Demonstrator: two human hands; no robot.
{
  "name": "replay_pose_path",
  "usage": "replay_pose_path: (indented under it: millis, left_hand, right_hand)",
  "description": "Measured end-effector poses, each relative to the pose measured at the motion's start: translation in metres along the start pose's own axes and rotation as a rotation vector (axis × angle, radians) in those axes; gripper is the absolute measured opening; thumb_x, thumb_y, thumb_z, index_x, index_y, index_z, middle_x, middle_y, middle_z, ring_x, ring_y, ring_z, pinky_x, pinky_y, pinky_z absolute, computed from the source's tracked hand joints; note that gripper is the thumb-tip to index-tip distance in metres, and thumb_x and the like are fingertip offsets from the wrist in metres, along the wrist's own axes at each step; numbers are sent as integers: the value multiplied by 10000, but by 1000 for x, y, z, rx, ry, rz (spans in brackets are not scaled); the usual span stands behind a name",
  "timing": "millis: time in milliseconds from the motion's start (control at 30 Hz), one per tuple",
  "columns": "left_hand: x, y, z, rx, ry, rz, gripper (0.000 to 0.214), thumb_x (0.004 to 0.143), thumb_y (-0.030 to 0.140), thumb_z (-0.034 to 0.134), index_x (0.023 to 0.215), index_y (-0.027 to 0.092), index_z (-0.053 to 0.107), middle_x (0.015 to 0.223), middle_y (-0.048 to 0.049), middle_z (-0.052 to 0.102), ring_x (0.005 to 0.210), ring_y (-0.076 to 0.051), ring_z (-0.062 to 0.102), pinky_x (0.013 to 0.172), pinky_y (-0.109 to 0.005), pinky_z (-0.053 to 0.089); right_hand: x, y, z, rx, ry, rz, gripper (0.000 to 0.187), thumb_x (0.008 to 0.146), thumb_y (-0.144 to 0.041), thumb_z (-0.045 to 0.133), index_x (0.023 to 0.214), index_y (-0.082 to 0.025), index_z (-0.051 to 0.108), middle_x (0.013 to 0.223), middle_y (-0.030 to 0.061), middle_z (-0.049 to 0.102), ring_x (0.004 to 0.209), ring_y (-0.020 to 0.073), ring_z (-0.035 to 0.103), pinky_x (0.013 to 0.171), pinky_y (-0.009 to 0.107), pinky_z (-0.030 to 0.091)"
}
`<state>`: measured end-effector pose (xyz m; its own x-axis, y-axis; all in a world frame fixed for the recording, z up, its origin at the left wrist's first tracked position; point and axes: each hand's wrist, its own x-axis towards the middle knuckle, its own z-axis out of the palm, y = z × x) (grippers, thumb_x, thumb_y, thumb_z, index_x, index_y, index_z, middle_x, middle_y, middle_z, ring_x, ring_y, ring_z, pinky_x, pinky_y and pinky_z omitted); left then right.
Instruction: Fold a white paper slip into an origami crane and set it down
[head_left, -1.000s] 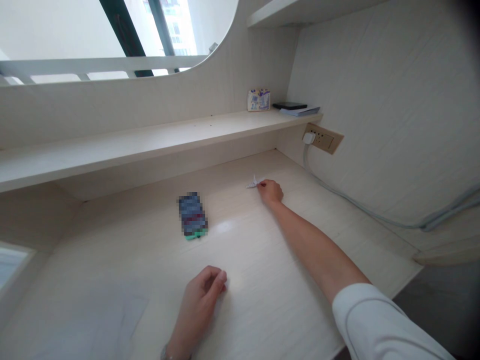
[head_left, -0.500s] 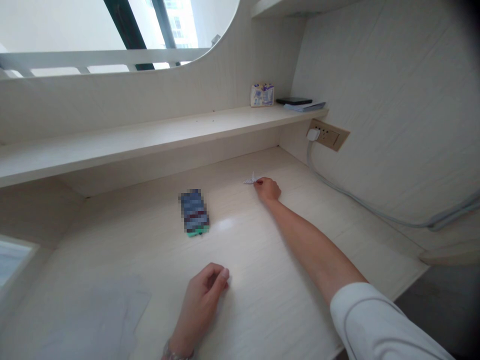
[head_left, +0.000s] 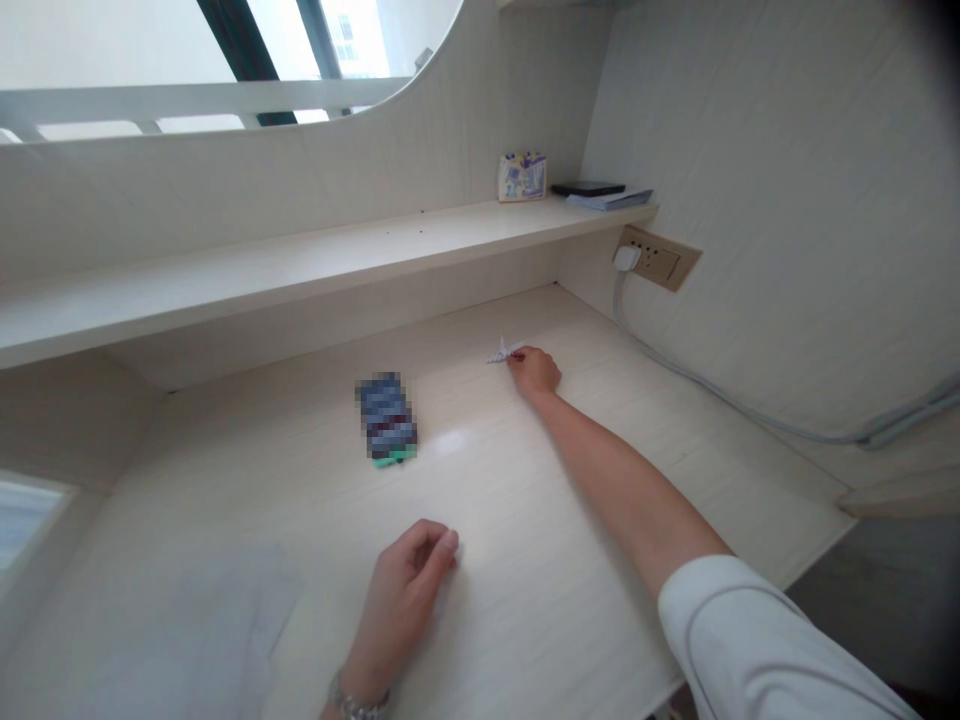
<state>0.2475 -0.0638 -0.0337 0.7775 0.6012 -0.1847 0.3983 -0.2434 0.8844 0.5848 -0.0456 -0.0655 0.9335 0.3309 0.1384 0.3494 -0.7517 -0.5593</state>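
Observation:
At the far end of the pale wood-grain desk [head_left: 517, 610], my right hand [head_left: 535, 371] pinches a small white origami crane [head_left: 502, 353] by its tail end, with the arm stretched across the desk. My left hand [head_left: 404, 590] rests near the front, its fingers curled together around nothing visible, and a metal bracelet [head_left: 358, 703] circles that wrist. Between the hands lies a pixelated blue object with a green edge [head_left: 387, 418], too blurred to name and touched by neither hand.
A long shelf [head_left: 300, 262] runs behind the desk, holding a small printed box [head_left: 522, 177], a dark flat device [head_left: 587, 188] and papers [head_left: 611, 200]. A wall socket [head_left: 656, 257] has a plug with a grey cable [head_left: 720, 394]. A translucent sheet [head_left: 195, 630] lies at front left.
The whole scene has shifted slightly upward in the view as my head moved. Both hands keep about the same places on the desk, and the crane stays at my right fingers.

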Motion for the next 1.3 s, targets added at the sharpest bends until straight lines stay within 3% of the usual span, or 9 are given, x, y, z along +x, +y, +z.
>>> replay_pose_path:
  millis: [1033, 1200, 1300]
  left_hand:
    - [-1, -1, 2, -17, 16, 17, 296, 819, 432, 470, 777, 163, 585, 689, -23, 599, 660, -153, 546, 625, -253, 410]
    - [-2, 0, 2, -6, 20, 24, 318, 816, 455, 459, 775, 165, 583, 682, -24, 599, 651, -157, 549, 619, -260, 418]
    - [-2, 0, 3, -5, 22, 53, 305, 815, 439, 465, 770, 162, 585, 679, -23, 602, 647, -154, 545, 614, -257, 414]
  right_hand:
    - [-4, 4, 0, 95, 1, -15, 228, 768, -336, 554, 929, -245, 688, 961, 76, 684, 920, 247, 610, 790, 362, 443]
    - [-17, 11, -11, 189, -6, -79, 313, 760, -248, 535, 1059, -190, 608, 967, 61, 672, 924, 188, 601, 820, 288, 431]
    - [-43, 16, -20, 251, -45, -128, 316, 784, -231, 490, 1083, -168, 571, 949, 52, 670, 838, 146, 614, 787, 250, 442]
